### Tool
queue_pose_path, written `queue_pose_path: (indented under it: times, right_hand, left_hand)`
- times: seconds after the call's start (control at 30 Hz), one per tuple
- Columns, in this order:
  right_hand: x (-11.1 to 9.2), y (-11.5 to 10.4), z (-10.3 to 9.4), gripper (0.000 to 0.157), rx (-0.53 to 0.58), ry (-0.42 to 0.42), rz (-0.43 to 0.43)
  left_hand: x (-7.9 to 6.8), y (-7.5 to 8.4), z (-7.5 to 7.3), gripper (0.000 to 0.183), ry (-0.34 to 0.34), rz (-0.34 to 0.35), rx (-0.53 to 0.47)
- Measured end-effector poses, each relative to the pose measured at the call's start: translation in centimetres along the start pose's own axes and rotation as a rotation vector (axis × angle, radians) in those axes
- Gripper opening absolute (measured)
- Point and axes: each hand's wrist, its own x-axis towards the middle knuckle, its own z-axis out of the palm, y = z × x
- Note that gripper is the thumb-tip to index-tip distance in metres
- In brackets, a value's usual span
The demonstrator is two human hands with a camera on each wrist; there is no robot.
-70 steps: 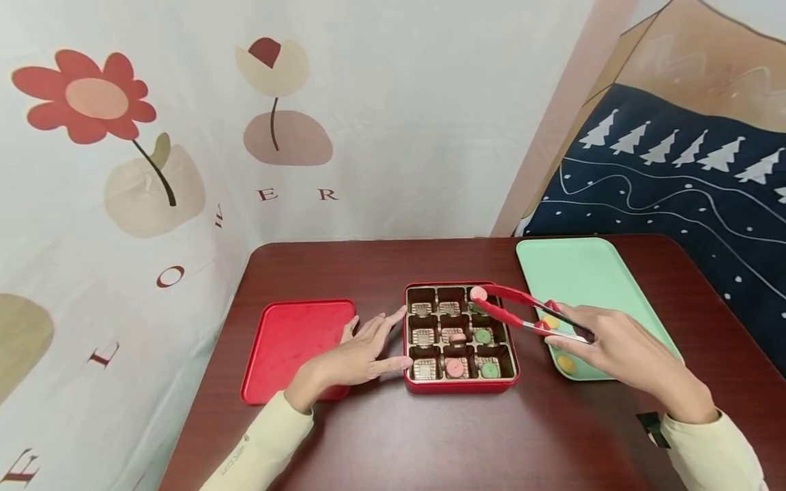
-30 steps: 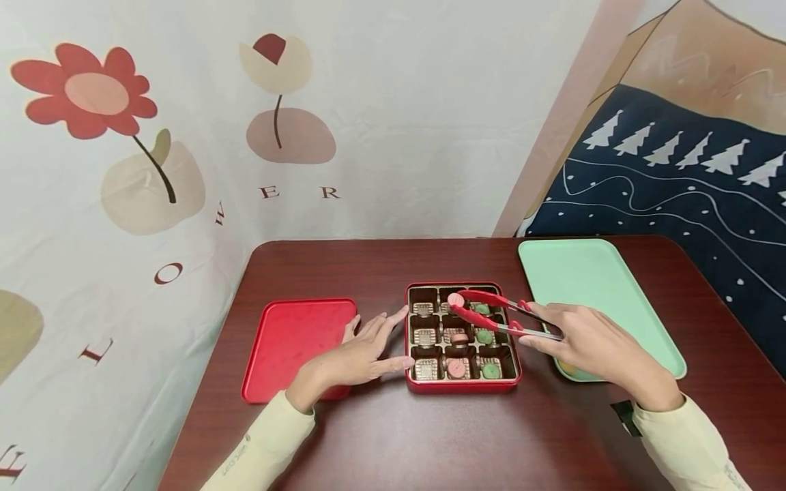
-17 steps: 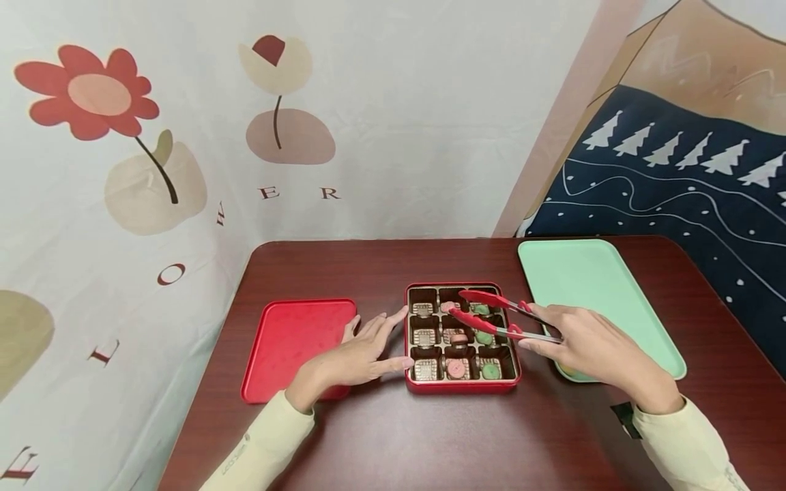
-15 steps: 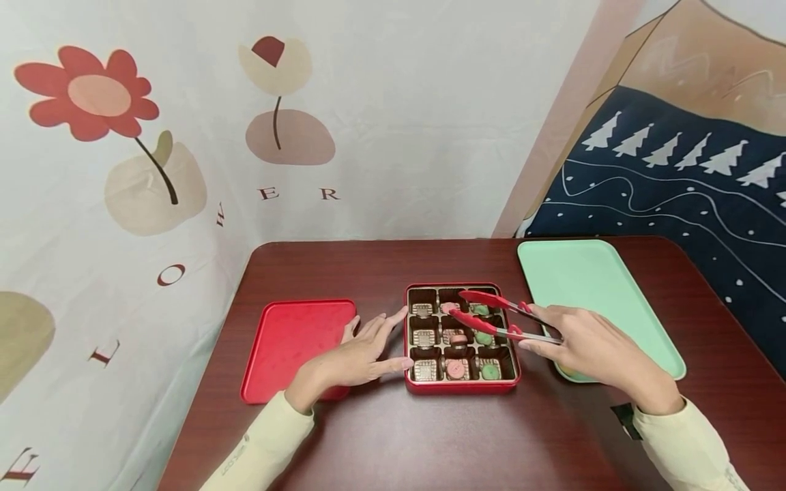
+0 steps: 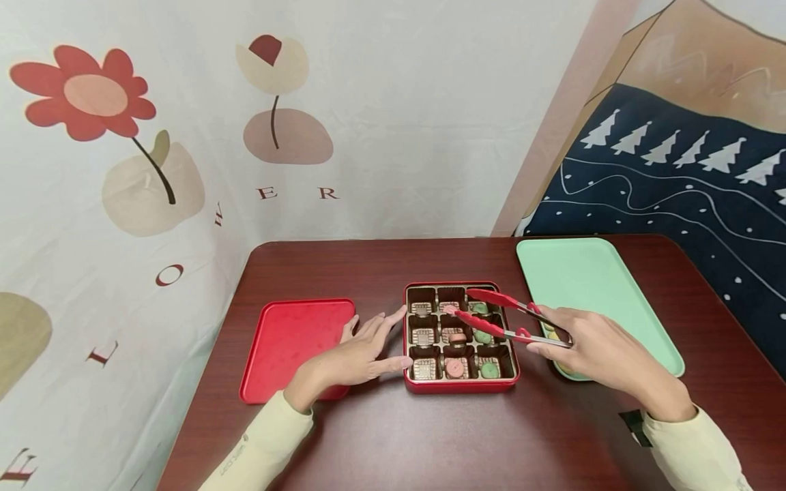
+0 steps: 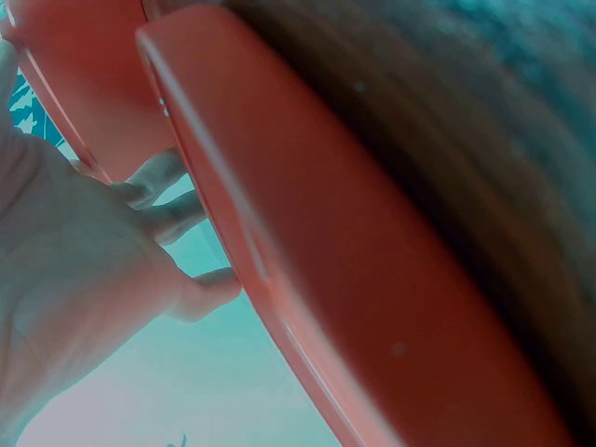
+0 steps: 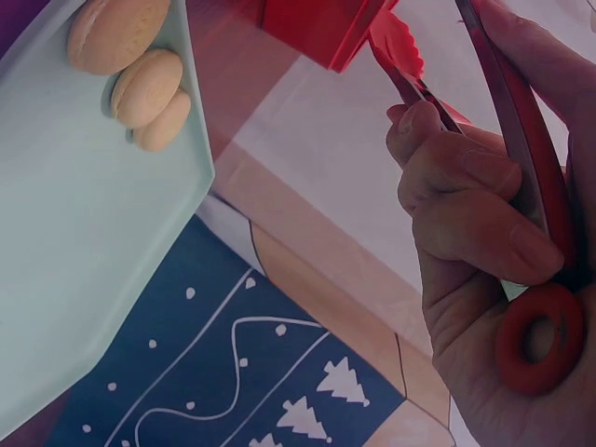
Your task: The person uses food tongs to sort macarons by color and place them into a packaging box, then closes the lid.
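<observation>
A red box (image 5: 462,387) with a gold divided insert stands mid-table. My left hand (image 5: 353,356) lies at its left side, fingers spread and fairly straight, fingertips touching its edge. My right hand (image 5: 604,348) grips red-tipped metal tongs (image 5: 488,326). Their arms are spread over the box's back right part, with nothing pinched between the tips. A pink macaron (image 5: 449,309) sits in the back middle compartment, partly behind a tong tip. More pink-brown macarons (image 5: 454,369) fill the middle column. Green macarons (image 5: 489,370) occupy the right column.
A mint-green tray (image 5: 583,273) lies at the right. Several yellow macarons (image 7: 149,88) rest on it, mostly hidden by my right hand in the head view. The box's red lid (image 5: 295,348) lies left, partly under my left hand. Printed cloth (image 5: 399,136) hangs behind the table.
The tongs carried a pink macaron leftward to the back middle compartment and released it there. Since then they have drawn slightly right. My left hand has stayed in place.
</observation>
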Motion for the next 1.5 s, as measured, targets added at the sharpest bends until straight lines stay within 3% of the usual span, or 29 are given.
queue_pose_path:
  times: [0.17, 0.5, 1.0, 1.23, 1.5]
  right_hand:
    - [-0.7, 0.7, -0.4, 0.072, 0.021, 0.033, -0.006]
    - [-2.4, 2.3, -0.9, 0.076, 0.041, 0.025, 0.081]
    - [-5.4, 4.8, -1.1, 0.083, -0.012, 0.067, 0.167]
    - [-6.2, 5.7, -1.2, 0.081, -0.045, 0.119, 0.163]
    - [-6.8, 6.6, -0.9, 0.079, -0.065, 0.1, 0.173]
  left_hand:
    - [0.0, -0.1, 0.0, 0.098, 0.008, 0.001, 0.0]
    - [-0.2, -0.1, 0.0, 0.097, -0.003, -0.004, -0.001]
    - [-0.1, 0.0, 0.0, 0.097, 0.0, -0.003, -0.01]
    - [0.0, -0.1, 0.0, 0.097, 0.006, 0.004, -0.001]
    - [0.0, 0.0, 0.0, 0.098, 0.004, 0.004, 0.006]
